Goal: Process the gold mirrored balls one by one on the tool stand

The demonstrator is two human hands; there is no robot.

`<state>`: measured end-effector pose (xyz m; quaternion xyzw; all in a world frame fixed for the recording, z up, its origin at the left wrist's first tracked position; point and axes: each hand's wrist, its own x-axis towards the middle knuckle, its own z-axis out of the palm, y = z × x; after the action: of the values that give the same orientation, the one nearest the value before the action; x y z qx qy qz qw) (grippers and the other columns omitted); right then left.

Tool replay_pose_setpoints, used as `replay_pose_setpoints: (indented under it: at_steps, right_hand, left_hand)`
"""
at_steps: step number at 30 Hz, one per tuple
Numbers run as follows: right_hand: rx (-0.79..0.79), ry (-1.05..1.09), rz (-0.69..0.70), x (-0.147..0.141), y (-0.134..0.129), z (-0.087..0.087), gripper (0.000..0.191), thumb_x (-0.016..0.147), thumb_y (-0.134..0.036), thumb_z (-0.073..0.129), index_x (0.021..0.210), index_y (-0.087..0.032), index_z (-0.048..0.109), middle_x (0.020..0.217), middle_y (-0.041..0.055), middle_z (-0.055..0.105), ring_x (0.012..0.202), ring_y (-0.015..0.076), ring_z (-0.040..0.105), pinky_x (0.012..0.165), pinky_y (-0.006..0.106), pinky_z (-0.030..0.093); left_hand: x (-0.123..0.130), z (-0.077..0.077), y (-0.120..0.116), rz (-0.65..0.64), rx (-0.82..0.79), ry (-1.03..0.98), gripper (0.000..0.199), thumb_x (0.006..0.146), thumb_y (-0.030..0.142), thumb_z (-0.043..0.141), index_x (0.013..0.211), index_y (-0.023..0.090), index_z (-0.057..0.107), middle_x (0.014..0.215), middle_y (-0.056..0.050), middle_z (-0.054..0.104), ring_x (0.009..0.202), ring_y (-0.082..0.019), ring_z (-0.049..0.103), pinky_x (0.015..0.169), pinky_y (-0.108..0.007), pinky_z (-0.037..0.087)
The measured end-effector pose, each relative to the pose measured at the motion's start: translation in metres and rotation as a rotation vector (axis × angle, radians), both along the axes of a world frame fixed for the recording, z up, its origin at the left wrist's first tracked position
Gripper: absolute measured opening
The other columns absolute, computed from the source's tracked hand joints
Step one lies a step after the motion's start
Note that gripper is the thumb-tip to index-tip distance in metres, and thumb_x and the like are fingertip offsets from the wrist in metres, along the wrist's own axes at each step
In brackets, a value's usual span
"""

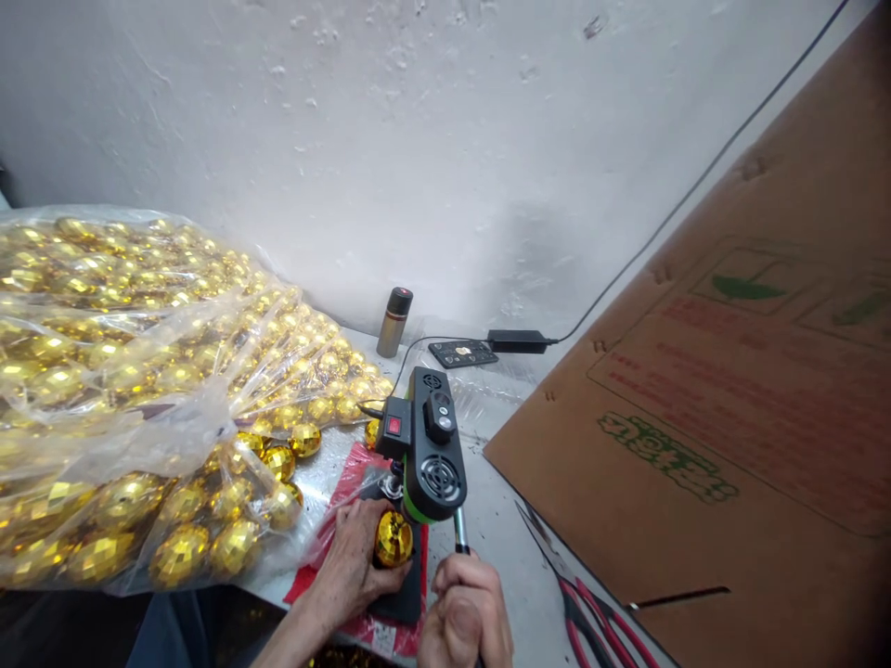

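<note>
A shiny gold faceted ball (393, 539) sits in the fingers and thumb of my left hand (355, 552), under the front end of a small black bench machine (435, 445) with round vents and a red switch. My right hand (466, 608) is closed around the machine's lever handle (460, 531), a metal rod with a dark grip. The machine's dark base (410, 603) rests on a red plastic sheet (348, 482). The contact point between ball and machine is hidden beneath the machine's head.
Clear plastic bags of gold balls (139, 371) fill the left side; a few loose balls (304, 440) lie beside them. Behind stand a spray can (394, 323), a phone (463, 353) and a power adapter (519, 341). Red-handled scissors (585, 603) lie by a large cardboard box (696, 445).
</note>
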<state>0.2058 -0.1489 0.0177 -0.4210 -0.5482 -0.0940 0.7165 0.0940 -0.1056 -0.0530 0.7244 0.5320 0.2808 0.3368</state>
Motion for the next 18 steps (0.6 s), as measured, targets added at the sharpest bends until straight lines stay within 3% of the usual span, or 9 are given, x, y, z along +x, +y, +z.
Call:
replay_pose_setpoints:
  at_steps: [6,11,15,18]
  right_hand:
    - [-0.016,-0.025,0.003,-0.001,-0.001,-0.007,0.039,0.111,-0.017,0.048,0.072,-0.022,0.05,0.071,-0.0044,0.056,0.059,0.0109,0.053,0.064,0.028,0.047]
    - [0.067,-0.008,-0.059,-0.005,0.008,-0.039,0.041,0.111,-0.019,0.048,0.071,-0.023,0.048,0.073,-0.004,0.058,0.06,0.0113,0.054,0.061,0.026,0.047]
    - [0.086,-0.07,-0.064,0.002,0.013,-0.06,0.039,0.11,-0.024,0.053,0.071,-0.023,0.055,0.078,-0.0031,0.066,0.062,0.0115,0.061,0.065,0.027,0.05]
    - [0.026,-0.078,-0.036,0.004,0.005,-0.048,0.04,0.11,-0.026,0.054,0.071,-0.023,0.055,0.076,-0.0026,0.067,0.06,0.0123,0.06,0.061,0.028,0.048]
  left_hand:
    - [0.0,-0.004,0.002,-0.009,0.038,-0.011,0.049,0.077,0.027,0.082,0.125,0.022,0.071,0.117,-0.011,0.077,0.113,-0.037,0.068,0.103,-0.052,0.05]
    - [0.001,-0.006,0.002,-0.006,0.005,-0.023,0.05,0.077,0.031,0.084,0.124,0.023,0.071,0.117,-0.01,0.076,0.113,-0.037,0.067,0.103,-0.051,0.051]
    - [0.001,-0.009,0.002,-0.02,0.007,-0.033,0.054,0.076,0.03,0.084,0.128,0.023,0.07,0.12,-0.011,0.076,0.113,-0.037,0.067,0.104,-0.051,0.051]
    - [0.002,-0.009,0.005,-0.023,0.024,-0.04,0.057,0.076,0.029,0.084,0.131,0.023,0.069,0.122,-0.012,0.076,0.115,-0.037,0.067,0.107,-0.053,0.05]
